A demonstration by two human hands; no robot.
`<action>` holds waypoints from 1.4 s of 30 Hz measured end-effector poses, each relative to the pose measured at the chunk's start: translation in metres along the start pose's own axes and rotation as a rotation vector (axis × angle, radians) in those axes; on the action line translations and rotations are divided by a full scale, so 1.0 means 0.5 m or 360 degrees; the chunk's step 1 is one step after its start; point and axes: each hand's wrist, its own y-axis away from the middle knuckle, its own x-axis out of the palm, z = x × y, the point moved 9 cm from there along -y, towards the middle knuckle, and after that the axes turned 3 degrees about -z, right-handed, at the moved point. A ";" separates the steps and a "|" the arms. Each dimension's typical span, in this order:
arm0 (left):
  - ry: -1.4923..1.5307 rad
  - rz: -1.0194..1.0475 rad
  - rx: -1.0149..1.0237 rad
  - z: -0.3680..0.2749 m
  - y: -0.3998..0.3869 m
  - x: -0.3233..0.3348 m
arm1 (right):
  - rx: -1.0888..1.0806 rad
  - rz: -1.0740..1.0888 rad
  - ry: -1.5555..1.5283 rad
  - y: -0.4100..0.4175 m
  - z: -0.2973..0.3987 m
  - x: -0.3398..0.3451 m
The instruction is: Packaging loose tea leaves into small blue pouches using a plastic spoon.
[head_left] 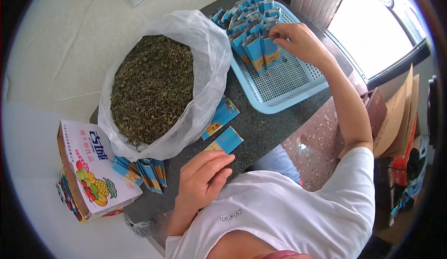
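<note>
My right hand is over a light-blue plastic basket. Its thumb and fingertips pinch the upper corner of a blue-and-tan paper sachet, which stands upright at the front of several packed rows of sachets. Dark openings show at the tops of many of them. My left hand rests near the table's front edge, thumb apart from the fingers and nothing visible between them. Just beyond its fingers lies a flat sachet, its lower end hidden by the hand. Another flat sachet lies behind it, partly under a plastic bag.
Dried, crumbled leaves fill the clear plastic bag left of the basket. Bundles of sachets lean by a printed carton on the dark speckled table. Folded cardboard stands on the floor at right.
</note>
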 end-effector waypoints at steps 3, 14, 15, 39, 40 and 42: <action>-0.0010 -0.0020 -0.0218 0.057 0.055 0.013 | -0.0077 -0.0069 -0.0061 0.005 0.026 0.006; -0.0138 -0.0465 -0.0491 0.167 0.219 -0.023 | 0.0113 -0.0379 -0.0179 0.096 0.001 -0.061; -0.0160 -0.0503 -0.0528 0.173 0.237 -0.033 | 0.0131 -0.0442 -0.0268 0.116 0.035 -0.060; -0.0684 -0.0342 -0.0175 0.160 0.141 0.022 | 0.1025 0.0125 -0.1592 0.334 0.191 0.286; -0.0733 -0.0233 -0.0287 0.167 0.124 0.043 | 0.1030 0.0131 -0.1668 0.345 0.174 0.296; -0.0772 -0.0160 -0.0292 0.177 0.110 0.071 | 0.1074 0.0047 -0.1710 0.364 0.166 0.300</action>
